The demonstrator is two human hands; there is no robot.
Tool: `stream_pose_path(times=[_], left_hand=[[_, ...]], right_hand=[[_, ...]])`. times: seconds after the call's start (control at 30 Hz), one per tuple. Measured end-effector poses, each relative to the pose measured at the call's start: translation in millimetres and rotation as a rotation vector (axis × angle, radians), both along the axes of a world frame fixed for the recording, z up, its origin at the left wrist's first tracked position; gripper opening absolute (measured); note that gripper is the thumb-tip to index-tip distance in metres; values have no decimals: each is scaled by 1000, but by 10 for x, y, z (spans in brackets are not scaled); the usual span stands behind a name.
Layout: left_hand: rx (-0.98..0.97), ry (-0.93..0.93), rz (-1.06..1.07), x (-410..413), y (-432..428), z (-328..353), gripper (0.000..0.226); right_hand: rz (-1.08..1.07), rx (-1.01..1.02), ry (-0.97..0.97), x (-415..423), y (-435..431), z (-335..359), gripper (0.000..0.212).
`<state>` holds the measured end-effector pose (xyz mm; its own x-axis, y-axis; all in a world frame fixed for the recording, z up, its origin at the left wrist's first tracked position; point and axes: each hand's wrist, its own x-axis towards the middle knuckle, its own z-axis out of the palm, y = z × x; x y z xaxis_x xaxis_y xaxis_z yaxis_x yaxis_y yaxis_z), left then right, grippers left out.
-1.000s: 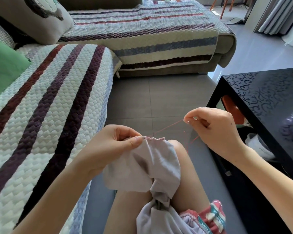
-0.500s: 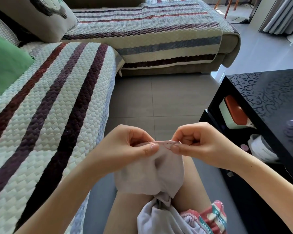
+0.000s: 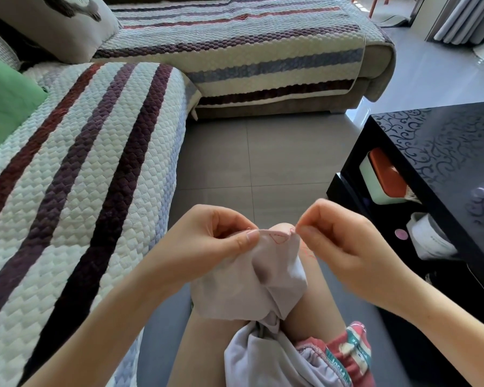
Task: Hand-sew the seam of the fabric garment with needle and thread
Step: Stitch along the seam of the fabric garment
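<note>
A pale lilac garment [image 3: 252, 280] is draped over my knee, its upper edge held up between both hands. My left hand [image 3: 207, 241] pinches the left part of that edge between thumb and fingers. My right hand [image 3: 344, 244] pinches at the right end of the edge, where a needle too small to make out would be. A red thread [image 3: 277, 238] forms a small loop on the fabric between the two hands, and more red thread trails down below my right hand.
A striped quilted sofa [image 3: 95, 163] runs along the left and back, with a green cushion [image 3: 3, 101] on it. A black patterned table [image 3: 442, 152] stands at the right, with a white and orange box [image 3: 380, 177] and a white container [image 3: 430, 236] on its lower shelf. Grey tiled floor lies ahead.
A second ago my right hand held the thread pulled out to the right. It came back to the fabric edge and now pinches just off its right end. My left hand kept its hold.
</note>
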<state>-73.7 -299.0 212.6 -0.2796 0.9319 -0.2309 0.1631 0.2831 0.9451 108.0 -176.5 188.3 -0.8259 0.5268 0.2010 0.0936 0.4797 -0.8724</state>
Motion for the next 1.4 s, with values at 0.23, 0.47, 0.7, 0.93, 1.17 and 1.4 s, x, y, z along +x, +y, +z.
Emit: stream_pose_path(times=[0.23,0.47,0.7,0.93,1.17,1.4], left_hand=[[6,-2,-9,31,19,-8,21],[10,3,-7,35,25,-15,19],[18,5,-32,20,18,-30,20],[46,107,-111,66,38,-22,14],[9,41,-53,55,27,-35,16],[-21,-1,-73,56,32,-13,14]], right_hand=[[-29,131,20,-3,-125,-13,12],[-34,136,14,-10,-129,-13,12],[-42,153,15,-35,-128,-35,12],[-27,236,-45,-86,-138,-47,20],[-16,92,-7,-22,-99,-17,12],[26,-185,57,-48,-68,-19,18]])
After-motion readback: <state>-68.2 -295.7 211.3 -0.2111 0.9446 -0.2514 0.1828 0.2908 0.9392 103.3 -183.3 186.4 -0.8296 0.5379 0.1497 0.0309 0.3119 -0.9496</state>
